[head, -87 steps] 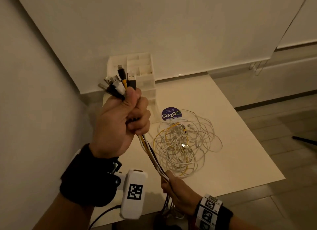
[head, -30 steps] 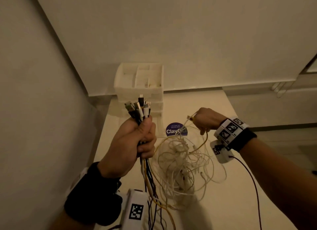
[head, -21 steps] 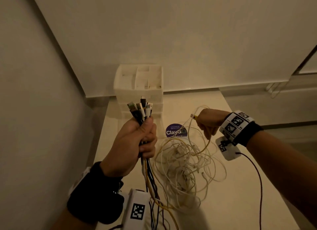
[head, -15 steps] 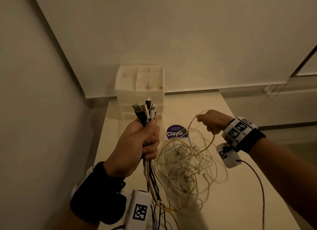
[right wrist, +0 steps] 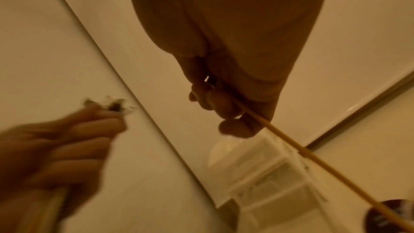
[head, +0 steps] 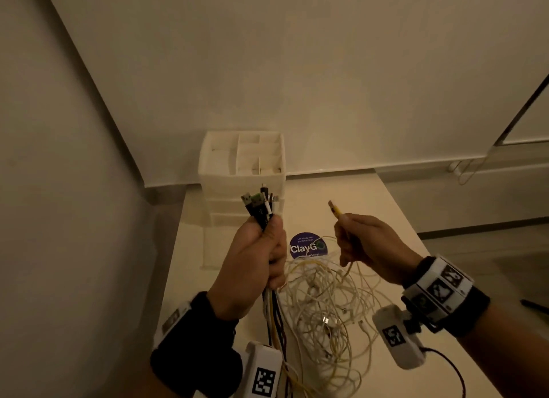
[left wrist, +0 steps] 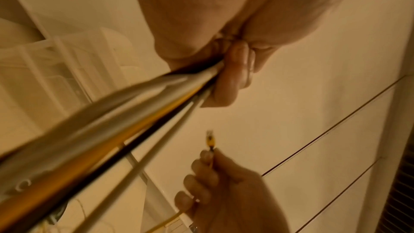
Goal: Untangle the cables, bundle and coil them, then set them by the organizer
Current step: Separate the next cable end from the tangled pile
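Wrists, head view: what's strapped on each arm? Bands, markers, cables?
Both hands are bare. The left hand has a wide black wristband carrying a white camera box with a black-and-white square marker. The right hand has a black band ringed with white marker tiles, a white marker-tagged box beneath, and a black cable trailing off.

Cable tangle [head: 323, 302] before organizer [head: 242, 166]

Organizer [head: 242, 172] translucent white plastic; table [head: 416, 249] smooth matt; cables [head: 323, 302] rubbery, metal-tipped plugs.
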Motion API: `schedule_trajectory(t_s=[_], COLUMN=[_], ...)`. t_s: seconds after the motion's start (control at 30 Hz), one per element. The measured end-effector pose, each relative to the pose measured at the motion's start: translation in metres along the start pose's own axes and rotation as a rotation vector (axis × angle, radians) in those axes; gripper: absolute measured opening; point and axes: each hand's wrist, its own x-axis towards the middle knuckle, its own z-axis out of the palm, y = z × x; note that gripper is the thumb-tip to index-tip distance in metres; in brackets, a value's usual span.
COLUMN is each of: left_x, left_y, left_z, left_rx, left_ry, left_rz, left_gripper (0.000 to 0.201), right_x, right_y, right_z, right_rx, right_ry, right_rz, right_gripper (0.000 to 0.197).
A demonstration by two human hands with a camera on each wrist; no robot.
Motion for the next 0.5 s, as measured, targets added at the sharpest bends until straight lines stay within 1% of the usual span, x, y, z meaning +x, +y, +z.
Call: schedule_trajectory(t_s=[0.07, 0.1, 0.17, 0.23, 0.33, 0.4, 0.43, 0.5], left_x=[0.007, 0.010, 0.016, 0.018, 0.021, 0.022, 0.022, 0.021], left_y=[-0.001, -0.001, -0.001, -0.001, 0.001, 0.000, -0.001, -0.005], left_z=[0.000, 0.001, 0.005, 0.013, 0.028, 0.031, 0.034, 0.037], left_rx=[-0.023, -0.025, -0.013, 0.015, 0.106, 0.141, 0.158, 0.188], left_ry=[-0.006, -0.014, -0.038, -0.054, -0.018, 0.009, 0.016, 0.030], left_rz=[-0.004, 0.003, 0.034, 0.072, 0.122, 0.115, 0.108, 0.102], left_gripper=[0.034, 0.033, 0.027, 0.026, 0.025, 0.025, 0.025, 0.028], right_x=[-0.013, -0.019, -0.029, -0.039, -0.049, -0.051, -0.051, -0.054], right_y=[-0.007, -0.010, -0.017, -0.024, -0.029, -0.027, -0.025, -0.021], right_z=[0.011, 0.018, 0.032, 0.046, 0.058, 0.062, 0.061, 0.058], right_rx=[0.092, 0.116, 0.120, 0.048, -0.083, -0.062, -0.044, -0.075], right_ry=[-0.092, -0.113, -0.102, -0.020, 0.119, 0.220, 0.267, 0.313], right_rz=[-0.069, -0.107, -0.199, -0.317, -0.463, -0.483, -0.481, -0.472], right_gripper=[0.031, 0.028, 0.025, 0.022, 0.016, 0.009, 0.013, 0.021])
